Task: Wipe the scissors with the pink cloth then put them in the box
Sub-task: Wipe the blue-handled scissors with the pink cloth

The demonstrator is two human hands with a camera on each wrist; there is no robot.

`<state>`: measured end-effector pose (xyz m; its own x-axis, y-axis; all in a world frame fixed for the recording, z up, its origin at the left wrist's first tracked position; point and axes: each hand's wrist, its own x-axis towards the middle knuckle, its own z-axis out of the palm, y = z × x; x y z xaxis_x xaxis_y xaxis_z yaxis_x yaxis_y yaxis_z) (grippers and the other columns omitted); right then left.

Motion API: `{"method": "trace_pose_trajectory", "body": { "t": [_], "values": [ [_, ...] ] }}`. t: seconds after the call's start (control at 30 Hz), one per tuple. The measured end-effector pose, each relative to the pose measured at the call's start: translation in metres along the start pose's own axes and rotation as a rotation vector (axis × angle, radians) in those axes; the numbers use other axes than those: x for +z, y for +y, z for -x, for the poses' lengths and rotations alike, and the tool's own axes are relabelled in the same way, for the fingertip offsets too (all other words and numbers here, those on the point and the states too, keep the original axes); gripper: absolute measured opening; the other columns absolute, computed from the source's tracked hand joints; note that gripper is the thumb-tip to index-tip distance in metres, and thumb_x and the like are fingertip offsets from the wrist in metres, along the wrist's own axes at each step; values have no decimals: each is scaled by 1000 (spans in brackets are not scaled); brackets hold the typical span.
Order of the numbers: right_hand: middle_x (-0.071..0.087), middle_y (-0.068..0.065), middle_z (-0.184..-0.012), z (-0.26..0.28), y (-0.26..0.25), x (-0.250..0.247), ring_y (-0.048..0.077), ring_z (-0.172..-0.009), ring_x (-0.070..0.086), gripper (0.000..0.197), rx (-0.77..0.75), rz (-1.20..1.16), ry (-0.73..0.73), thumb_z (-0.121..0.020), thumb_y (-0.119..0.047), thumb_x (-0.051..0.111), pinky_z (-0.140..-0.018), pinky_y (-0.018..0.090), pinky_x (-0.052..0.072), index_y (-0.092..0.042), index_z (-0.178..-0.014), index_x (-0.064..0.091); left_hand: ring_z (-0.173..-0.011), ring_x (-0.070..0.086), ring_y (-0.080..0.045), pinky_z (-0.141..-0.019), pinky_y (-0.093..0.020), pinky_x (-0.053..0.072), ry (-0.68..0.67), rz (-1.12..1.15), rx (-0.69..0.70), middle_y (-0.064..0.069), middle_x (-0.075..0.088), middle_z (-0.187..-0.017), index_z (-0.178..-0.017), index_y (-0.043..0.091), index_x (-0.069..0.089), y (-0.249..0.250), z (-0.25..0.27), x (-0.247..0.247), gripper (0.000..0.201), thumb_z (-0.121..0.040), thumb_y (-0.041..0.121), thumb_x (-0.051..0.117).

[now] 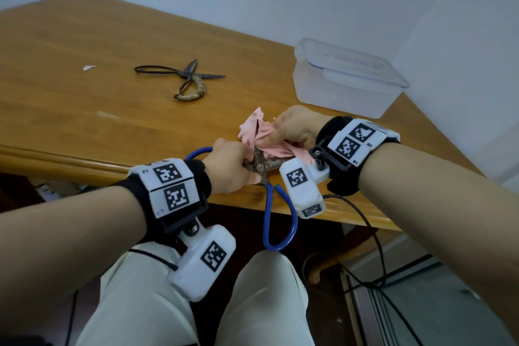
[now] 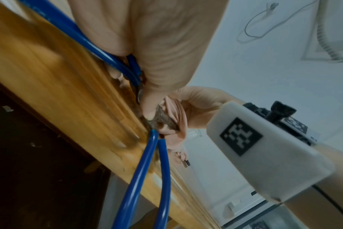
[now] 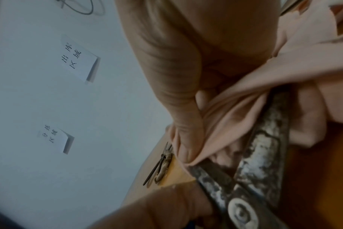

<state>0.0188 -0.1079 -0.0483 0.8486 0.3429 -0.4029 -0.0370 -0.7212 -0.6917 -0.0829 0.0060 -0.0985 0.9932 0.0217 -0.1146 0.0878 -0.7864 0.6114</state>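
open tabletop left, old scissors mid-table, lidded box right

Two small white paper notes stuck on the pale wall show in the right wrist view, each printed with black Chinese characters in two short columns. On the upper note the characters are blurred; the second column seems to read 区域, the first cannot be made out for certain. The lower note is smaller and more blurred, again seeming to end in 区域.

The white wrist units carry black-and-white square coded markers, not readable text. The right wrist band bears tiny marks that seem to read "R2" and "R1"; the left wrist band has a small mark too tiny to read.
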Motion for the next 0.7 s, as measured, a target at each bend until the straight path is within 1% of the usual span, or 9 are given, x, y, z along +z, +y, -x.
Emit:
{"method": "trace_pose_trajectory", "body": {
  "t": [0.07,0.13,0.2,0.27,0.37,0.43,0.5,0.6,0.7],
  "values": [
    [72,20,-92,-3,0,1,36,-97,68,35,-9,-29,37,-57,-11,90,-90,53,53,2,-84,71,-102,46,-26,-83,-34,42,2,5,11,-11,60,-104,-106,8,62,-2,-1,1,28,-90,30,65],
    [71,18,-85,-5,-1,3,33,-89,69,29,-13,-107,65,-62,-9,87,-87,52,54,0,-82,68,-97,44,-24,-77,-32,39,0,7,19,-7,60,-96,-100,9,62,-3,-1,0,23,-89,30,65],
    [70,14,-79,-6,-3,2,28,-80,69,23,-28,-150,91,-66,-10,85,-84,49,56,-4,-79,66,-93,41,-22,-74,-31,35,-2,2,26,0,55,-84,-87,16,58,-3,0,0,16,-89,29,65],
    [70,13,-77,-5,-4,-1,26,-78,67,26,-37,-121,64,-68,-11,85,-86,48,55,0,-84,69,-95,41,-23,-76,-31,35,-8,5,32,2,51,-81,-82,19,54,-2,1,-1,16,-89,28,66],
    [68,17,-88,-3,-7,-2,26,-84,63,42,-34,-48,19,-68,-12,85,-90,46,51,9,-100,67,-101,40,-22,-79,-30,34,-9,-4,35,0,51,-86,-88,16,55,-1,2,0,14,-89,27,65],
    [68,20,-94,-4,-8,0,29,-89,64,43,-50,-46,37,-70,-12,83,-91,47,52,9,-104,66,-96,39,-21,-77,-31,34,-8,-17,35,-1,51,-85,-88,15,54,-2,0,0,17,-89,28,65],
    [68,20,-89,-5,-9,5,32,-89,65,41,-53,-61,50,-72,-12,82,-90,49,53,9,-103,66,-93,40,-22,-75,-31,33,-3,-35,38,-1,52,-84,-87,14,55,-4,-1,0,19,-90,30,64],
    [68,17,-79,-8,-7,7,31,-81,68,34,-34,-111,61,-74,-11,81,-85,50,55,7,-98,65,-91,42,-24,-74,-31,33,7,-40,43,-4,55,-87,-90,11,58,-7,-4,1,23,-90,33,65],
    [64,15,-71,-10,-8,7,27,-68,64,20,-27,-138,57,-78,-10,77,-76,41,56,3,-84,63,-91,42,-23,-74,-31,34,7,-34,34,-2,55,-86,-91,12,59,-7,-5,2,22,-90,33,64]
  ]
}}
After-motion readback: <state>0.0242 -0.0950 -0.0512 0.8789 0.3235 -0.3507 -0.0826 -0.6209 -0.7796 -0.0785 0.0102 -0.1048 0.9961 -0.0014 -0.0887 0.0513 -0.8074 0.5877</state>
